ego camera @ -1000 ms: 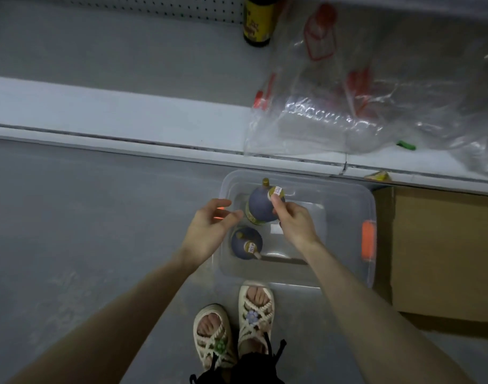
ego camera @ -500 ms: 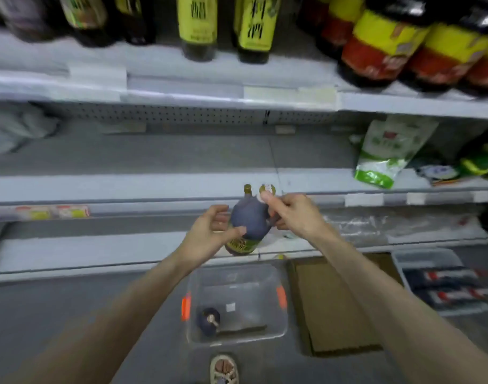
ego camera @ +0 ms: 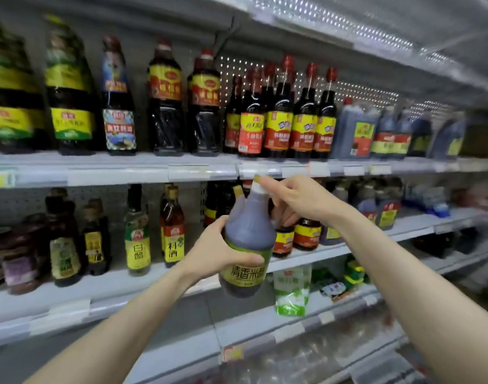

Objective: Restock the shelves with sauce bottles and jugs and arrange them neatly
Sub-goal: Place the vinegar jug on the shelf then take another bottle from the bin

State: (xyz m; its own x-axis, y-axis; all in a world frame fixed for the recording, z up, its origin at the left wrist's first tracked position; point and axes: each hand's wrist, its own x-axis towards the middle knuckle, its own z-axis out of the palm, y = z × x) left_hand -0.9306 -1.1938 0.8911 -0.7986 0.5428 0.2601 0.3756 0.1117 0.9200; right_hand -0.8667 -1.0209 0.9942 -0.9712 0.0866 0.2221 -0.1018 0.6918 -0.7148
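jug (ego camera: 248,236): held in mid-air in front of the shelving, level with the middle shelf (ego camera: 104,286), touching no shelf; top leans slightly right; translucent plastic body, rounded shoulders narrowing to a short neck, filled with dark purple-brown liquid; smooth and a bit glossy; wide yellow-green label (ego camera: 244,273) wraps the lower body, large dark characters; gold-coloured cap (ego camera: 237,191) at the top, with a pale part beside it under the fingertips

left hand (ego camera: 217,253): fingers curled round the lower body from the left, thumb lying across the top edge of the label; firm wrap, carrying the weight

right hand (ego camera: 301,200): index finger and thumb pinch the pale top of the jug; other fingers loosely curled behind the neck

upper shelf (ego camera: 126,170): grey metal, clear plastic price strip along the front edge; row of tall dark bottles (ego camera: 281,115) with red caps and red/yellow labels; squarish blue-tinted jugs (ego camera: 356,128) at the right end; perforated back panel (ego camera: 361,90) behind them

middle shelf: clear bottle (ego camera: 137,239) with yellow label; amber bottle (ego camera: 172,231) just beside it; short dark jars (ego camera: 306,234) behind the held jug

lower shelf: soft green-and-white pouch (ego camera: 292,289) standing below the jug; edges of the frame blurred, small print unreadable
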